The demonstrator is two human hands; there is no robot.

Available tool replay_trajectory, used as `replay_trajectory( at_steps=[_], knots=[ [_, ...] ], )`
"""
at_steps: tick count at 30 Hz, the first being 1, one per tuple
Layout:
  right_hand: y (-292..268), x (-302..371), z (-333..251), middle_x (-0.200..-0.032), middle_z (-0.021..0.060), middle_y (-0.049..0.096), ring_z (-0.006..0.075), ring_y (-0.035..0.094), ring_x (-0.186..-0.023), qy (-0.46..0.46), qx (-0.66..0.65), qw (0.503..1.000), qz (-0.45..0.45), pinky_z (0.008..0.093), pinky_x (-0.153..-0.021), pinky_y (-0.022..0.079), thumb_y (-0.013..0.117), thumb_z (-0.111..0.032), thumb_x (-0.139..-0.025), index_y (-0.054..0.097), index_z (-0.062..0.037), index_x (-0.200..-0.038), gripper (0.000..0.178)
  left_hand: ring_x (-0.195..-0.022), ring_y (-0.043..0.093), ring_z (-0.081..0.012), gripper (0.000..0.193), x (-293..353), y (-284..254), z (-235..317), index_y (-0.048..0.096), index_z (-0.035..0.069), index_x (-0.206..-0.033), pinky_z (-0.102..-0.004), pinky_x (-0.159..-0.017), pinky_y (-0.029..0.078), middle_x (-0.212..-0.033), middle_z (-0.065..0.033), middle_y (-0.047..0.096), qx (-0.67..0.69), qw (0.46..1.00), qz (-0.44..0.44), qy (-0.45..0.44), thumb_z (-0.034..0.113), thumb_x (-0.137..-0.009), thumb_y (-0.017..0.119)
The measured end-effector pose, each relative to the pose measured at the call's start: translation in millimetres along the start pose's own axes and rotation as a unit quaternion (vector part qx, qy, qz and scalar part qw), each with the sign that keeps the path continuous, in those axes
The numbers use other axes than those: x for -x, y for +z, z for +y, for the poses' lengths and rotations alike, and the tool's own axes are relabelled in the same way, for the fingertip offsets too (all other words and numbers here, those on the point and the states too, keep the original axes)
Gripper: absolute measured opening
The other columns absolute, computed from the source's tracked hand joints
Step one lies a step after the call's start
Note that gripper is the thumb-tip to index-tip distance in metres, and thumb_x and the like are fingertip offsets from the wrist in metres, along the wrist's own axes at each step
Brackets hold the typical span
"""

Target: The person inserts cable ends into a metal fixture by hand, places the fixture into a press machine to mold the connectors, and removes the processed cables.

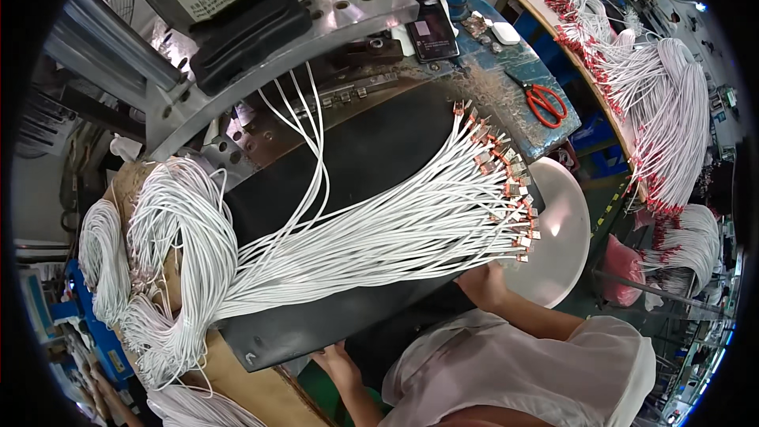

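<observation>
A black board (285, 340) lies in front of me, tilted in the view. Across it spreads a large fan of white cables (364, 225), their metal plugs with orange-red parts (514, 190) lined up along the board's right end. My left hand (338, 365) is closed on the near edge of the board, its fingers partly hidden beneath it. Farther right, my right hand (484, 285) grips the same near edge just below the plugs, most of its fingers out of sight under the board. A few cables rise from the bundle toward the press (308, 32).
Coiled white cables (182, 229) hang over the board's left end. At the back right are red-handled scissors (545, 105) and a phone (431, 20) on a blue worn table (482, 63). A round white stool seat (557, 229) stands at right, past it a bench (624, 122) heaped with cables.
</observation>
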State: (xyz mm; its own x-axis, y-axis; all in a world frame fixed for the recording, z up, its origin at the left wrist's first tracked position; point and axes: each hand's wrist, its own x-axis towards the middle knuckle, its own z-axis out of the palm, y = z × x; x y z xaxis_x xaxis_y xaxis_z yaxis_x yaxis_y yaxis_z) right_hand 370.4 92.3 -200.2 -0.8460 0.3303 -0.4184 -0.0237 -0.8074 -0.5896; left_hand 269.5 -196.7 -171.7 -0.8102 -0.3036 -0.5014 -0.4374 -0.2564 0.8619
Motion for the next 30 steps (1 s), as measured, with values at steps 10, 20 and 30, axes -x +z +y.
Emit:
replay_trajectory(
  at_steps=[10, 20, 30],
  knots=[
    [-8, -12, -6, -0.145, 0.0108, 0.048, 0.0277, 0.047, -0.130, -0.028, 0.015, 0.989, -0.145, 0.0480, -0.101, 0.043, 0.044, -0.053, -0.097, 0.036, -0.0121, -0.150, 0.067, -0.099, 0.063, -0.0246, 0.051, -13, -12, 2, 0.035, 0.000, -0.137, -0.0407, -0.079, 0.055, -0.123, -0.0159, 0.057, -0.046, 0.995, -0.090, -0.007, 0.024, -0.100, 0.061],
    [150, 30, -39, -0.133, 0.0116, 0.056, 0.0214, 0.062, -0.107, 0.212, 0.381, 0.755, -0.489, 0.0344, -0.086, 0.052, 0.067, -0.022, -0.096, 0.057, -0.0023, -0.127, 0.038, -0.080, 0.072, -0.0210, 0.028, 61, -27, 242, 0.071, -0.005, -0.098, -0.0326, -0.072, 0.055, -0.080, -0.0129, 0.074, -0.415, 0.800, -0.427, 0.067, 0.020, -0.097, 0.061],
    [355, -110, -7, -0.128, 0.0211, 0.055, 0.0365, 0.051, -0.120, -0.461, 0.493, 0.676, -0.296, 0.0476, -0.102, 0.038, 0.070, -0.044, -0.088, 0.051, 0.0024, -0.128, 0.064, -0.095, 0.062, -0.0377, 0.060, -94, 16, 313, 0.060, -0.003, -0.118, -0.0456, -0.084, 0.050, -0.106, -0.0212, 0.064, -0.672, 0.455, -0.253, 0.527, 0.042, -0.082, 0.077]
  ],
)
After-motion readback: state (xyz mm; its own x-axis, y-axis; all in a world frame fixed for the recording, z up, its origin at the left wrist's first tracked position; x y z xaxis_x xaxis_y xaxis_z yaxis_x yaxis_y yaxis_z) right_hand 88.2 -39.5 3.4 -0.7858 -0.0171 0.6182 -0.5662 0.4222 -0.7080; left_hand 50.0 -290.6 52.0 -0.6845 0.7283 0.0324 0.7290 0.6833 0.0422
